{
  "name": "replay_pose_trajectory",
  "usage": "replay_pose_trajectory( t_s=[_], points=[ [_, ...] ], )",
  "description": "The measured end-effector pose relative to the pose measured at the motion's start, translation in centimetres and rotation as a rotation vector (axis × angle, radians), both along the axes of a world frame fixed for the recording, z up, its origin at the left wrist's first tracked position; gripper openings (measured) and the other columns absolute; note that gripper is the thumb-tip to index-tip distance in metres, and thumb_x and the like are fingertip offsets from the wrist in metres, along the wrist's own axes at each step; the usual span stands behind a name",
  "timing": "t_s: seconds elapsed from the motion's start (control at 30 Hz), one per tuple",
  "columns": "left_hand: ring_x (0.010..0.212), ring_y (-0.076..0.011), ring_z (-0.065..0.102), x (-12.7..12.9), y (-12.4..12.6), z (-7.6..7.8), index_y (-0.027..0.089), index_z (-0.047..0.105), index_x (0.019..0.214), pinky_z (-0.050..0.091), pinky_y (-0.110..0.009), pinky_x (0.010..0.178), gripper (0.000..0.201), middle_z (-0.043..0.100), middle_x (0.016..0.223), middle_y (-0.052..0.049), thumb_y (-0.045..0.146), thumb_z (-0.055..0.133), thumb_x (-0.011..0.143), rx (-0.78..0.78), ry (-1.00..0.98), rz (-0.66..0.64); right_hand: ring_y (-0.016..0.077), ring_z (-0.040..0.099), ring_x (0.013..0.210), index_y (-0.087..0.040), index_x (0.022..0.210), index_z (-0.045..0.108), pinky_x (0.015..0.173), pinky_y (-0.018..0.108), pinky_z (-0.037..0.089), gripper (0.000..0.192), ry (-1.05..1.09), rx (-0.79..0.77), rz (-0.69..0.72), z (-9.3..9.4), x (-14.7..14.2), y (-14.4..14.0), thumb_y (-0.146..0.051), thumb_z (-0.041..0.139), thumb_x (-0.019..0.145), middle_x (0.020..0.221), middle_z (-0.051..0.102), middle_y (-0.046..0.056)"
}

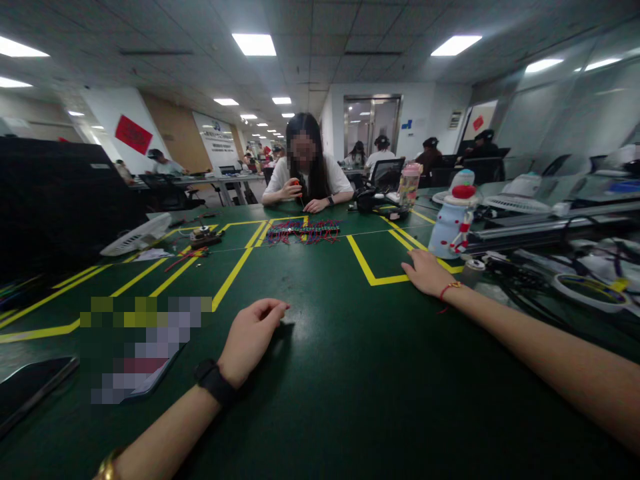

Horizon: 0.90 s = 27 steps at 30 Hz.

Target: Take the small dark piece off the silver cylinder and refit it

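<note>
Head view: the left hand rests loosely curled and holding nothing on the green bench. The right hand lies flat, fingers spread, just short of the snowman bottle; a careless reach could topple it.

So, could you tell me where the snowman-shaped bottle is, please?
The snowman-shaped bottle stands on the green table, right of centre in the head view, just beyond the right hand.
</note>
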<state>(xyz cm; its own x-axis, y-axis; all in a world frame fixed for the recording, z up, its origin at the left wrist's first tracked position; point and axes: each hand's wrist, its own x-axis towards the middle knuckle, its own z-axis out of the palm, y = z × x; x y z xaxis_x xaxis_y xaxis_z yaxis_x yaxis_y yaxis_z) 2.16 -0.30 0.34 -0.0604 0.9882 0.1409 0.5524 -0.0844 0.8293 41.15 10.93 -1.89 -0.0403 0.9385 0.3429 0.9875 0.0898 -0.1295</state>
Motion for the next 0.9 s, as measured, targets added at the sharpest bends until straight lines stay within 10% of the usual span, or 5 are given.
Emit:
replay_pose_trajectory(
  t_s=[0.3, 0.67, 0.9],
  points=[
    [0.065, -0.0166, 0.054, -0.1, 0.3, -0.6, 0.019, 0.067, 0.086, 0.038, -0.025, 0.058, 0.032, 0.063, 0.071, -0.001, 0.045, 0.051, 0.078, 0.018, -0.005, 0.015, 0.0295, 0.020, 0.134, 0.003, 0.134, 0.032, 0.110, 0.042, 0.014, 0.062, 0.098, -0.019, -0.260, 0.9, 1.4, 10.2, -0.038, 0.035, 0.088, 0.141, 0.025, 0.025],
    [0.064, -0.0166, 0.054, 0.0, 0.2, -0.4, 0.018, 0.068, 0.083, 0.038, -0.025, 0.058, 0.031, 0.063, 0.069, -0.001, 0.044, 0.051, 0.077, 0.035, 0.009, 0.028, 0.0341, -0.001, 0.136, 0.003, 0.143, 0.016, 0.108, 0.050, 0.013, 0.095, 0.168, -0.096, -0.491, -0.1, 1.1, 13.1, -0.068, 0.026, 0.080, 0.147, 0.005, 0.023],
    [0.066, -0.0169, 0.055, 0.0, 0.2, -0.2, 0.019, 0.068, 0.084, 0.038, -0.025, 0.059, 0.032, 0.064, 0.072, -0.001, 0.045, 0.051, 0.078, 0.029, 0.029, 0.018, 0.0201, 0.051, 0.107, -0.013, 0.120, 0.050, 0.089, 0.041, 0.044, 0.042, 0.101, -0.141, -0.399, 0.8, 1.2, 12.5, -0.039, 0.047, 0.087, 0.121, 0.050, 0.012]
  ],
)
